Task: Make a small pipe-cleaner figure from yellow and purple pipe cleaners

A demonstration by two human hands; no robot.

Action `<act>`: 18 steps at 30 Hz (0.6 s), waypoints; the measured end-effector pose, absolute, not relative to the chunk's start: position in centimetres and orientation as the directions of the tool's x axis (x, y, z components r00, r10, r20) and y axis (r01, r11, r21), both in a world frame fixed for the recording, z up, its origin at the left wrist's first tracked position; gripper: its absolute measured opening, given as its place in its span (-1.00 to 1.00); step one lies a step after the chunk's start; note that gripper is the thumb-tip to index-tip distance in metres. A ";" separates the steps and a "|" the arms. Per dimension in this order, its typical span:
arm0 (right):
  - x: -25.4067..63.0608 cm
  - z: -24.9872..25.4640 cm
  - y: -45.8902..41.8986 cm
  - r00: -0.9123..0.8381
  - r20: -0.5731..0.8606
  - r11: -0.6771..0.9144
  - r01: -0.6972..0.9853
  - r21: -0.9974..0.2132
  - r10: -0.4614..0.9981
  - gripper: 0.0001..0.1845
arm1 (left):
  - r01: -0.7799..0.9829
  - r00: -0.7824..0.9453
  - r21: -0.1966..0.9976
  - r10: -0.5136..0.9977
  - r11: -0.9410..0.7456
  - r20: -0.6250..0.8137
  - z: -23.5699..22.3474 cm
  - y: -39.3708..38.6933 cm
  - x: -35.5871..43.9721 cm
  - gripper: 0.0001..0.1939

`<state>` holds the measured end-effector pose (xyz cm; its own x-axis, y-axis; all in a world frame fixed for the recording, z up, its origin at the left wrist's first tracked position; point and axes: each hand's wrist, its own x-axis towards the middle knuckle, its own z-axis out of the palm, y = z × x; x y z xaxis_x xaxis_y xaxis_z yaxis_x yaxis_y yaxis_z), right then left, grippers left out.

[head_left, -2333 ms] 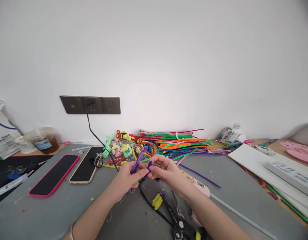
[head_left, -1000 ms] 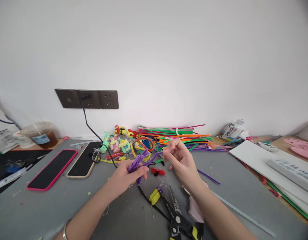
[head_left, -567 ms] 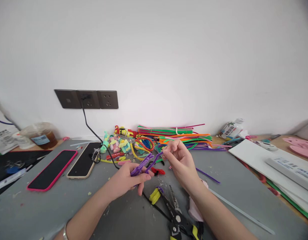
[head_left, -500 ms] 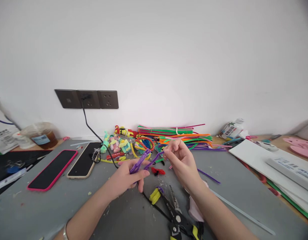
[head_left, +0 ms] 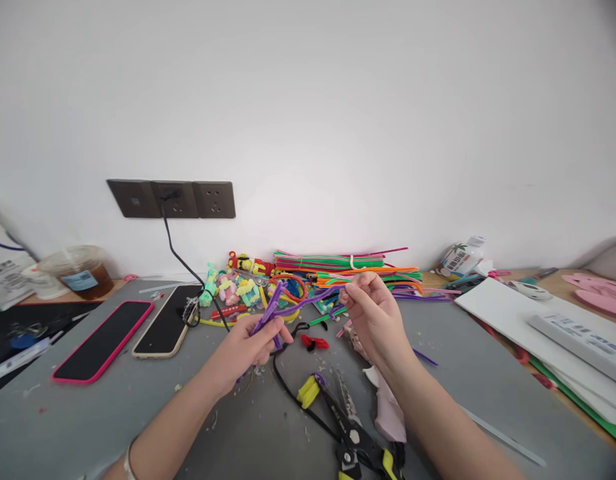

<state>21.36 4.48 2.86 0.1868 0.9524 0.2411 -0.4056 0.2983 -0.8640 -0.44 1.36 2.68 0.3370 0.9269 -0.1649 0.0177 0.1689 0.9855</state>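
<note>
My left hand [head_left: 253, 345] is closed on a folded bunch of purple pipe cleaners [head_left: 269, 315], which stick up and out past its thumb. One purple strand runs from the bunch to the right, up to my right hand [head_left: 371, 313]. There it is pinched between thumb and fingertips, slightly raised. Below the hands, on the grey mat, a small red and black piece [head_left: 315, 343] lies beside a black cable [head_left: 293, 400]. Scissors with black and yellow handles [head_left: 355, 433] lie nearer me, a yellow fuzzy piece [head_left: 309, 391] at their tip.
Bundled coloured pipe cleaners [head_left: 333, 261] and small fuzzy figures [head_left: 233, 288] lie along the wall. Two phones [head_left: 105, 341] are at the left, with a drink cup [head_left: 83, 273] behind. White sheets [head_left: 518, 320] and a bottle [head_left: 461, 257] are at the right.
My right hand has moved right and away from my left hand, drawing one purple strand out long between them. The left hand has shifted slightly left, still holding the bunch.
</note>
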 end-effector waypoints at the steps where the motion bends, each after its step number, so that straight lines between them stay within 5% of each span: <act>1: 21.4 2.9 4.5 0.193 0.239 0.300 -0.418 -0.857 0.952 -0.60 | 0.005 0.313 0.987 0.937 0.161 -0.155 2.7 1.4 -0.4 -0.46; 11: 21.7 3.4 4.7 0.233 0.187 0.283 -0.508 -0.814 0.954 -0.57 | -0.160 0.162 0.983 0.985 0.086 -0.060 2.5 1.8 -0.5 -0.52; 18: 22.6 3.5 5.1 0.264 0.266 0.365 -0.476 -0.800 0.927 -0.61 | 0.066 0.431 0.983 0.884 0.169 -0.181 2.7 1.3 -0.6 -0.63</act>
